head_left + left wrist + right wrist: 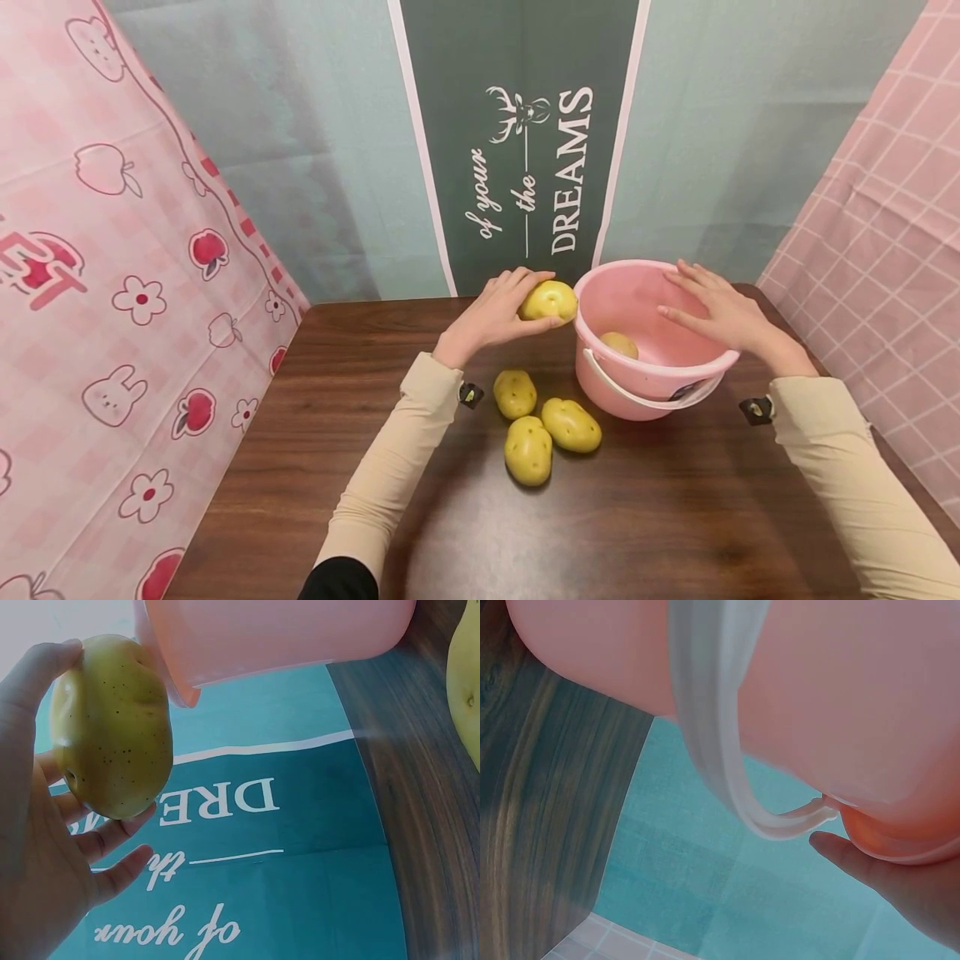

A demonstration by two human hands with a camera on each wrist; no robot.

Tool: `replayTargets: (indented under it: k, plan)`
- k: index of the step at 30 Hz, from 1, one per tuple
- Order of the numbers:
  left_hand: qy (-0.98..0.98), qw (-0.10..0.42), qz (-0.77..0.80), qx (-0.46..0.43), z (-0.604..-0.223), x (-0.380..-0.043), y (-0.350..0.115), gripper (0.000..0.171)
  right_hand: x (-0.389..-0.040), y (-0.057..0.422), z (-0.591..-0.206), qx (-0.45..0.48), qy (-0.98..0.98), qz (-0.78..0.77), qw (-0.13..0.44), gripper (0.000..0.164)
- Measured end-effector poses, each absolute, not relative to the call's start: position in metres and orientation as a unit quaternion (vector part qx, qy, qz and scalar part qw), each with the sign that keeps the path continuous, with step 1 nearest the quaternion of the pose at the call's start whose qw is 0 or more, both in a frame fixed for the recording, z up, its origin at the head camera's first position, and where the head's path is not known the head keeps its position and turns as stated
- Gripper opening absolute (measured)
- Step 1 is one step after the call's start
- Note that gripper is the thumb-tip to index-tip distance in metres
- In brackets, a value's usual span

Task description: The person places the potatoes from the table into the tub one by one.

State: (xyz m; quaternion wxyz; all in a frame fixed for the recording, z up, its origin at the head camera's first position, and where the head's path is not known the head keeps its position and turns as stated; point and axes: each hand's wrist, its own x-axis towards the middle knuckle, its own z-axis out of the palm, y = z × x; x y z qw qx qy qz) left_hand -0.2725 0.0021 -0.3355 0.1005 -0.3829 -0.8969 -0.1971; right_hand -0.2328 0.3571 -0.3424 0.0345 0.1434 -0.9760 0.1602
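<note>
My left hand (498, 308) holds a yellow potato (552, 301) between thumb and fingers, right beside the left rim of a pink bucket (622, 392). Dark specks dot that potato (120, 727) in the left wrist view. A potato (619, 344) lies inside the bucket, on its left side. At the bucket's right rim is my right hand (727, 312), its fingers extended over the edge. In the right wrist view one straight finger (855, 862) lies right at the rim, near where the white handle (712, 735) joins it.
Three more potatoes, one upper left (515, 394), one to the right (572, 425) and one in front (528, 451), lie grouped on the brown wooden table (637, 517), left of the bucket. Behind stands a green printed cloth (525, 125); pink cloths hang at both sides.
</note>
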Motion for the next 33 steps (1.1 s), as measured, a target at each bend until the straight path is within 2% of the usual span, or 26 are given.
replayTargets:
  k: [33]
  plan:
    - [-0.89, 0.116, -0.198, -0.395, -0.3281, -0.2723, 0.0122, 0.07, -0.2348, 0.359, -0.3444, 0.146, -0.976, 0.159, 0.039, 0.069]
